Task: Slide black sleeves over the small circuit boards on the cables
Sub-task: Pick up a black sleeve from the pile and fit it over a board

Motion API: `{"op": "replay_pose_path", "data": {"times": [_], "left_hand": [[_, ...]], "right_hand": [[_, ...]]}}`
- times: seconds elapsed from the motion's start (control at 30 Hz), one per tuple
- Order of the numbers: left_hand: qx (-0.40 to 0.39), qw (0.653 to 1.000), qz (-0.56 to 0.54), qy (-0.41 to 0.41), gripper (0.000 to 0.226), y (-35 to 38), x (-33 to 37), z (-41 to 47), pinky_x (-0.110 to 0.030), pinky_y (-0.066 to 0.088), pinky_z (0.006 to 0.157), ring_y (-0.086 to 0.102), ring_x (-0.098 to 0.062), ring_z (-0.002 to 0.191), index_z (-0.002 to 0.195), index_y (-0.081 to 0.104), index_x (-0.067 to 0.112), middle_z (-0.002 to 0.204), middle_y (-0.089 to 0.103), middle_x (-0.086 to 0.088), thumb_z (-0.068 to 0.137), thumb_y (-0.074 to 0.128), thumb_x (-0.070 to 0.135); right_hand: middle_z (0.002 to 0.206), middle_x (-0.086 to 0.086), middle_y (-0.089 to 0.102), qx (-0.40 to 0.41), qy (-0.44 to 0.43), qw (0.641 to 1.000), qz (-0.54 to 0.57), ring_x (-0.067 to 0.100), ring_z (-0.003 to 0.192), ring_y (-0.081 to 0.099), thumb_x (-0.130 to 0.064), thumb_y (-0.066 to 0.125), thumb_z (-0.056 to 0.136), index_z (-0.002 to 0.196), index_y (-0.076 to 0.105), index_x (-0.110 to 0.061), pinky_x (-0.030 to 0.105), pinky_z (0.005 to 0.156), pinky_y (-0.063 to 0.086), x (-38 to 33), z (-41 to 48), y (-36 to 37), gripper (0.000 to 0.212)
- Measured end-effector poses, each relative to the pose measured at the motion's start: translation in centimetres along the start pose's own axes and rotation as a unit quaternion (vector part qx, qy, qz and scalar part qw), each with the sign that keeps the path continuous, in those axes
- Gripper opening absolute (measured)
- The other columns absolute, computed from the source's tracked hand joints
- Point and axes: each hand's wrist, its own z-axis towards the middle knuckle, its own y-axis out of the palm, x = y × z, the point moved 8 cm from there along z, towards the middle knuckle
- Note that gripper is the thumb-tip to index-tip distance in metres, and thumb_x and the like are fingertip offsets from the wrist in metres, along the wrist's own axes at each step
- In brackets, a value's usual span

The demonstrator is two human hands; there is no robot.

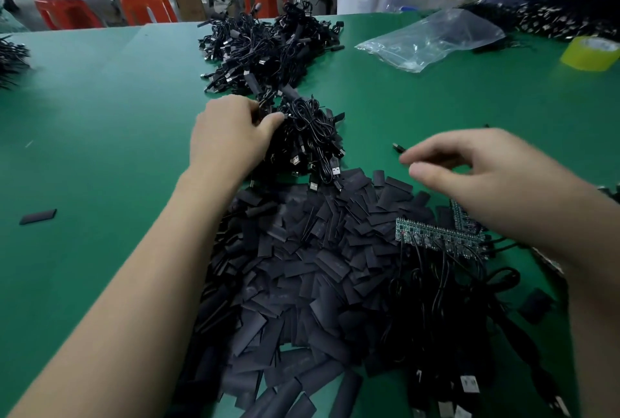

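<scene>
On the green table point(100, 109) your left hand point(228, 136) is reaching forward into a bundle of black cables point(308, 139), fingers curled down onto the tangle and the thumb pressed against its near edge, gripping cable there; how many strands you've got I can't tell. Just beyond those fingers the bundle runs on into a bigger heap of cables point(268, 48) farther up the table. Your right hand point(483, 176) hangs above the table off to the right, blurred, thumb and forefinger drawn toward each other but not closed, and I can't make out anything between them. A loose USB plug point(398, 148) lies just past that forefinger tip, apart from it. Down below both hands sits the big pile of black sleeves point(302, 266), flat little tubes spread between your forearms, none of them touching your fingers. The circuit boards point(436, 236) lie in a green strip at the right edge of that pile, right under your right wrist, with their cables trailing toward you. One stray sleeve point(38, 216) rests alone far to the left. Farther back there's a clear plastic bag point(432, 38) and a yellow tape roll point(592, 53).
</scene>
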Motion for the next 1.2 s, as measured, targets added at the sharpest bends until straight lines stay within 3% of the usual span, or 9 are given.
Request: {"op": "replay_pose_path", "data": {"times": [0.1, 0.2, 0.33, 0.43, 0.63, 0.8, 0.93, 1.1, 1.2], "left_hand": [[0.019, 0.998, -0.006, 0.06, 0.049, -0.3, 2.4, -3.9, -0.039, 0.05, 0.093, 0.062, -0.028, 0.112, 0.128, 0.071, 0.02, 0.123, 0.066, -0.007, 0.095, 0.062, 0.055], [-0.065, 0.99, -0.057, 0.113, 0.039, 2.0, 5.1, -8.0, -0.035, 0.05, 0.097, 0.061, -0.016, 0.108, 0.124, 0.072, 0.029, 0.118, 0.066, 0.004, 0.095, 0.064, 0.053], [-0.178, 0.969, -0.115, 0.123, 0.025, 5.4, 6.0, -11.3, -0.035, 0.05, 0.099, 0.063, -0.01, 0.1, 0.116, 0.077, 0.033, 0.106, 0.068, 0.01, 0.094, 0.069, 0.043], [-0.2, 0.962, -0.15, 0.113, 0.023, 6.1, 5.8, -12.0, -0.03, 0.048, 0.101, 0.064, -0.005, 0.097, 0.114, 0.077, 0.034, 0.099, 0.072, 0.012, 0.094, 0.07, 0.041], [-0.228, 0.926, -0.285, 0.094, 0.015, 5.5, 6.3, -12.5, -0.016, 0.05, 0.075, 0.065, -0.002, 0.072, 0.103, 0.081, 0.03, 0.08, 0.076, 0.006, 0.089, 0.078, 0.037], [-0.283, 0.859, -0.423, 0.061, 0.009, 4.8, 6.8, -13.0, -0.035, 0.048, 0.073, 0.06, -0.016, 0.067, 0.084, 0.081, 0.017, 0.072, 0.074, -0.015, 0.082, 0.085, 0.025], [-0.298, 0.83, -0.465, 0.071, 0.008, 3.4, 7.1, -13.2, -0.031, 0.046, 0.069, 0.061, -0.016, 0.066, 0.078, 0.082, 0.023, 0.072, 0.073, -0.019, 0.075, 0.087, 0.029], [-0.347, 0.781, -0.512, 0.09, 0.01, 2.0, 7.4, -13.3, -0.013, 0.048, 0.062, 0.062, -0.005, 0.058, 0.069, 0.079, 0.025, 0.065, 0.072, -0.004, 0.076, 0.086, 0.021], [-0.368, 0.751, -0.544, 0.072, 0.013, 1.8, 7.0, -13.4, -0.014, 0.049, 0.059, 0.063, -0.006, 0.056, 0.068, 0.078, 0.023, 0.062, 0.071, -0.001, 0.079, 0.078, 0.017]], "right_hand": [[0.102, -0.018, 0.069, -0.101, 0.046, 0.978, -0.175, 0.0, 0.092, 0.062, -0.032, 0.066, 0.098, 0.11, 0.072, -0.03, 0.022, 0.084, 0.049, 2.3, 0.5, 2.2, 0.014], [0.114, -0.002, 0.071, -0.156, 0.097, 0.945, -0.269, 0.019, 0.105, 0.065, -0.034, 0.068, 0.098, 0.117, 0.071, -0.021, 0.04, 0.099, 0.052, 4.7, 0.7, 4.2, 0.023], [0.115, 0.0, 0.066, -0.169, 0.116, 0.931, -0.301, 0.023, 0.108, 0.061, -0.038, 0.069, 0.096, 0.113, 0.065, -0.021, 0.043, 0.098, 0.052, 5.9, 1.0, 5.4, 0.024], [0.102, -0.005, 0.06, -0.151, 0.113, 0.939, -0.286, 0.018, 0.097, 0.057, -0.038, 0.068, 0.096, 0.099, 0.057, -0.026, 0.04, 0.088, 0.051, 5.7, 1.2, 5.1, 0.016], [0.075, -0.008, 0.065, -0.112, 0.03, 0.982, -0.148, 0.002, 0.064, 0.057, -0.034, 0.074, 0.09, 0.082, 0.061, -0.029, 0.019, 0.054, 0.041, 2.2, 0.7, 3.0, 0.016], [0.071, -0.008, 0.07, -0.152, -0.031, 0.988, 0.003, 0.014, 0.066, 0.064, -0.038, 0.074, 0.082, 0.08, 0.075, -0.029, 0.026, 0.062, 0.05, -0.9, -0.6, 2.7, 0.01], [0.064, -0.007, 0.065, -0.18, -0.068, 0.979, 0.063, 0.008, 0.058, 0.052, -0.042, 0.075, 0.081, 0.08, 0.078, -0.03, 0.019, 0.055, 0.04, -1.8, -1.1, 2.6, 0.013], [0.073, 0.002, 0.07, -0.168, -0.178, 0.966, 0.079, 0.026, 0.067, 0.062, -0.047, 0.072, 0.09, 0.087, 0.076, -0.027, 0.041, 0.063, 0.048, -4.2, -1.9, 2.0, 0.021], [0.073, 0.004, 0.069, -0.169, -0.212, 0.957, 0.099, 0.028, 0.065, 0.06, -0.041, 0.071, 0.088, 0.088, 0.075, -0.026, 0.039, 0.06, 0.046, -4.9, -2.1, 1.8, 0.016]]}}
